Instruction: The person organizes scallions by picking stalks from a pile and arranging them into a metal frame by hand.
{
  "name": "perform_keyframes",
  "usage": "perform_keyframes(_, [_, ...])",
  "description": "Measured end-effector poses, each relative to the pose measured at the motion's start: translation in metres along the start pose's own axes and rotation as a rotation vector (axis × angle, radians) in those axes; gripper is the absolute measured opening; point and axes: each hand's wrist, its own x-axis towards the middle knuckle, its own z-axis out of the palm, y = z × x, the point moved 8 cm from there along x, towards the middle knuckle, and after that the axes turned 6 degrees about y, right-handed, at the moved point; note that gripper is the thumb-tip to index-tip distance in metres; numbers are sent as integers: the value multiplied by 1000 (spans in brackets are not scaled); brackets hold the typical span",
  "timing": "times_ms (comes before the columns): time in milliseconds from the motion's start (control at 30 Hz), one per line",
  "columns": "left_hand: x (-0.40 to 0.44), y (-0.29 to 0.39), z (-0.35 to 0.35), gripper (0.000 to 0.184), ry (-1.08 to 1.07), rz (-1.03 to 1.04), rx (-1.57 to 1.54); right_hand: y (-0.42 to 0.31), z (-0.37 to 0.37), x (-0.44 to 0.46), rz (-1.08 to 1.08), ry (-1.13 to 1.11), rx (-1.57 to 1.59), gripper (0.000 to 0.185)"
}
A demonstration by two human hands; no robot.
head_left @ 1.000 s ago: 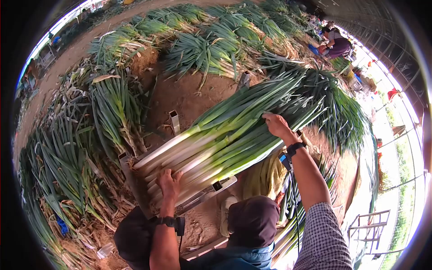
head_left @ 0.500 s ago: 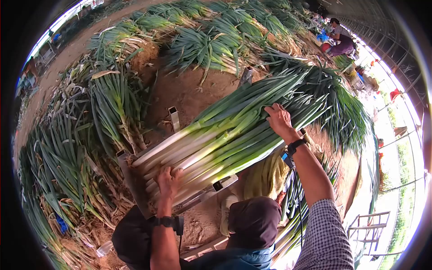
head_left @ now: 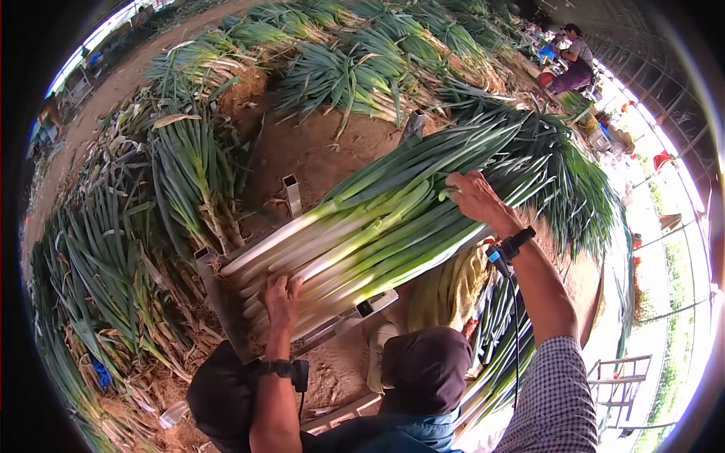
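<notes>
A bundle of large green onions (head_left: 362,241) lies slantwise across a metal rack (head_left: 223,306), white stalks toward the lower left, leaves toward the upper right. The root ends sit against the rack's plate. My left hand (head_left: 282,302) rests on the white stalks near that end, its bent fingers apart. Over the green leaves is my right hand (head_left: 479,200), fingers curled, with a light green bit of leaf at the fingertips. The leaf ends spread out past my right hand.
Piles of green onions lie at the left (head_left: 113,249) and the back (head_left: 347,75). A yellowish sack (head_left: 445,294) is beside the rack. A square metal post (head_left: 292,195) rises behind it. Another person (head_left: 575,60) sits far right. A frame (head_left: 619,385) stands at lower right.
My right hand has shifted slightly right and down, and its fingers have curled in, with a bit of leaf now at the tips. My left hand stays on the stalks.
</notes>
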Motion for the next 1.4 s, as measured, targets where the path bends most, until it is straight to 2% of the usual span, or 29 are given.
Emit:
perform_keyframes(100, [1, 22, -10, 30, 13, 35, 4, -23, -8, -6, -77, -88, -42, 21])
perform_keyframes(200, [3, 20, -15, 31, 42, 57, 59, -19, -7, -7, -120, -197, -252, 25])
perform_keyframes(233, [3, 17, -13, 31, 30, 33, 65, -17, -30, -12, -90, -42, -117, 24])
perform_keyframes(300, [0, 20, -14, 30, 46, 49, 50, 8, -94, -37, 541, 208, 259, 22])
perform_keyframes(333, [-1, 26, -18, 29, 83, 89, 28, 37, -117, -56, 494, 374, 200, 24])
perform_keyframes(367, [0, 33, -22, 28, 123, 130, 5, 80, -141, -77, 383, 522, -15, 27])
perform_keyframes(400, [1, 33, -21, 26, 110, 129, -25, 102, -171, -108, 514, 628, -65, 29])
perform_keyframes(433, [2, 31, -19, 24, 96, 126, -54, 166, -179, -150, 613, 662, 102, 23])
perform_keyframes(467, [0, 28, -17, 23, 86, 117, -78, 183, -196, -189, 344, 685, -489, 21])
perform_keyframes(500, [-1, 27, -15, 22, 74, 119, -77, 228, -204, -237, 464, 700, -368, 19])
perform_keyframes(600, [-4, 16, -11, 19, 66, 108, -57, 350, -208, -439, 1010, 907, 517, 15])
perform_keyframes(667, [-6, 18, -6, 19, 105, 157, -53, 406, -211, -572, 1174, 1033, 955, 14])
perform_keyframes(700, [-9, 15, -2, 20, 127, 188, -31, 326, -235, -578, 1338, 1231, 355, 17])
perform_keyframes(733, [-9, 12, 3, 19, 114, 176, -38, 310, -244, -611, 1429, 1232, 274, 18])
perform_keyframes(767, [-10, 9, 6, 20, 103, 162, -42, 371, -255, -684, 1273, 898, -50, 38])
perform_keyframes(800, [-11, -14, 26, 19, 90, 12, -337, 356, -259, -699, 1313, 1264, 294, 21])
perform_keyframes(833, [-11, -10, 22, 19, 86, 6, -313, 346, -247, -712, 1406, 1339, 503, 21])
perform_keyframes(867, [-12, -4, 16, 19, 82, -1, -289, 341, -241, -700, 1419, 1324, 543, 20])
perform_keyframes(900, [-14, 25, -7, 20, 60, 126, 55, 335, -233, -665, 1376, 1247, 512, 20])
perform_keyframes(967, [-18, 31, -11, 19, 111, 145, 67, 321, -225, -571, 1194, 1072, 422, 22])
perform_keyframes(1033, [-19, 28, -17, 19, 166, 176, 50, 290, -220, -436, 933, 913, 355, 26])
perform_keyframes(1100, [-23, 27, -14, 17, 215, 225, 11, 163, -227, -260, 636, 805, 322, 31])
perform_keyframes(1200, [-19, -4, 15, 12, -61, -182, -497, -63, -256, -69, 221, 726, 328, 39])
perform_keyframes(1233, [-17, 24, -11, 16, -5, 14, -192, -123, -259, -29, 124, 687, 339, 42])
perform_keyframes(1267, [-19, 22, -12, 18, 57, 81, -120, -168, -255, 5, 60, 616, 359, 46])
perform_keyframes(1300, [-20, 22, -12, 20, 132, 133, -40, -198, -244, 28, 40, 513, 352, 37])
perform_keyframes(1333, [-19, 28, -8, 21, 108, 123, -52, -188, -206, 56, -36, 358, 688, 32])
perform_keyframes(1400, [-20, 25, -16, 26, 64, 81, -41, -208, -137, 73, -136, 184, 349, 24])
